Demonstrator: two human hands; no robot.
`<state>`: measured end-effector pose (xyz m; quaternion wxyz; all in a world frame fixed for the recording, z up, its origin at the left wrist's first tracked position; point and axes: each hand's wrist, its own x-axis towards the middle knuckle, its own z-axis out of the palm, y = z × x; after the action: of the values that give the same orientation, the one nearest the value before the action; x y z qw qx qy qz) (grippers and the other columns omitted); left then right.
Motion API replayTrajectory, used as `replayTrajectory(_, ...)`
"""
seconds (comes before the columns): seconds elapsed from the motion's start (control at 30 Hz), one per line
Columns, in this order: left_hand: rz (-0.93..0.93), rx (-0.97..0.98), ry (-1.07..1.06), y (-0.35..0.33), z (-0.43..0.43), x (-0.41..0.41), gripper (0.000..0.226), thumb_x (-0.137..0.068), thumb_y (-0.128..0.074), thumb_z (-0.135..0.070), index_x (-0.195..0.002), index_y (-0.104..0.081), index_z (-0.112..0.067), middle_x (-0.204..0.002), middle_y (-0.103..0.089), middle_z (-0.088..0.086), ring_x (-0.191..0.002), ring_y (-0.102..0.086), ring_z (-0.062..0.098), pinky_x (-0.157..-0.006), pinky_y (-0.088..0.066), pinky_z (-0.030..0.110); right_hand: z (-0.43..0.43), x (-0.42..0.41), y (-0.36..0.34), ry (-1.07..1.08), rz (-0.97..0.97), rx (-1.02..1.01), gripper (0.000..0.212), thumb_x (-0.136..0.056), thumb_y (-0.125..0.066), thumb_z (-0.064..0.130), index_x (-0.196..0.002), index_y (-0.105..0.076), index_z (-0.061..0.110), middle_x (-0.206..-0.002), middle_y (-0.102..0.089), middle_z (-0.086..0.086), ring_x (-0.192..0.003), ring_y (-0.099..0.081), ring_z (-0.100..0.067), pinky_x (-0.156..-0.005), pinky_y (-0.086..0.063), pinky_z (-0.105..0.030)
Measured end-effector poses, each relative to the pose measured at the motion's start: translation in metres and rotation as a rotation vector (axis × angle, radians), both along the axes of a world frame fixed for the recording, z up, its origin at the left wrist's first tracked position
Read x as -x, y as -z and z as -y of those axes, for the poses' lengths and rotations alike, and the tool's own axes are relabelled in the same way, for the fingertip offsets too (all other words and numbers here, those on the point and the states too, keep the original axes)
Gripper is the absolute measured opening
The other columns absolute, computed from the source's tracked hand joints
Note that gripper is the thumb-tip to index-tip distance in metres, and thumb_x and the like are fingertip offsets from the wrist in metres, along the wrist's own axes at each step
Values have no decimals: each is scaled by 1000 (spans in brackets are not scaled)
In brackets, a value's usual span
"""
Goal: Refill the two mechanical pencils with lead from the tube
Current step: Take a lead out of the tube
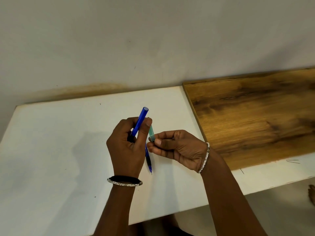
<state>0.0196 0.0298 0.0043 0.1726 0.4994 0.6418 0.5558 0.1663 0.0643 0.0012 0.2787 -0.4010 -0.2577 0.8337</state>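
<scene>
My left hand [127, 147] is closed around a blue mechanical pencil [140, 120] that points up and away, its top end open. A small translucent green lead tube [151, 132] is pinched by the fingertips of my right hand [177, 149], and my left thumb rests against the tube's upper end. A second blue pencil [148, 161] with a black grip shows below my left hand, tip toward me. Whether this second pencil lies on the white table [51, 150] or is held, I cannot tell.
A brown wood-grain board [255, 116] lies on the table's right part, against the wall. A few thin loose leads [293, 161] lie near the board's front edge. The table's front edge [170, 216] runs just below my wrists.
</scene>
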Motion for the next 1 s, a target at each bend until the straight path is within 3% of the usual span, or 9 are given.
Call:
replayTrajectory(0.2,165,72,-19,-2,-1,2,24,-81,-63,-42,-91,-70,-21,-72,-64,-8,-59,-54,8,-55,-44,8,1,0,-1,11,-26,-14,30,-75,-69,2,-104,-71,-3,-96,-74,-21,-85,-74,-26,-71,-61,-26)
replayTrajectory(0.3,265,105,-24,-2,-2,6,10,-81,-64,-42,-84,-67,-32,-72,-68,-4,-50,-48,15,-52,-45,24,-1,-1,-1,82,-27,-33,34,-72,-71,4,-105,-70,-5,-96,-74,-20,-84,-74,-24,-68,-60,-24)
replayTrajectory(0.43,340,151,-39,0,-2,6,20,-77,-65,-47,-83,-68,-28,-70,-64,1,-49,-41,17,-55,-43,36,-3,-1,1,174,-6,-40,35,-71,-71,4,-104,-69,-7,-96,-74,-22,-83,-74,-25,-67,-60,-24)
replayTrajectory(0.7,292,165,-63,1,-3,6,27,-81,-68,-41,-89,-70,-15,-65,-57,-8,-52,-45,15,-54,-43,31,0,6,0,145,-28,-24,25,-79,-68,1,-103,-70,-6,-97,-73,-21,-83,-74,-24,-68,-60,-24)
replayTrajectory(0.83,369,178,1,-1,-2,6,25,-80,-61,-47,-92,-69,-26,-78,-70,-2,-47,-47,10,-52,-41,27,0,6,-4,151,-108,105,24,-82,-67,3,-103,-70,-7,-92,-73,-19,-74,-74,-20,-62,-59,-22)
replayTrajectory(0.9,363,177,9,-2,-2,6,32,-80,-58,-49,-99,-70,-25,-85,-74,-1,-46,-52,5,-53,-41,21,-1,3,-6,166,-198,202,29,-78,-69,4,-105,-71,-7,-94,-73,-19,-75,-74,-19,-61,-60,-23)
replayTrajectory(1.0,364,178,3,-3,-2,6,33,-79,-57,-51,-98,-69,-27,-85,-75,0,-44,-50,3,-51,-40,20,-1,2,-7,179,-185,253,31,-75,-71,3,-105,-71,-8,-95,-73,-20,-74,-74,-20,-59,-60,-24)
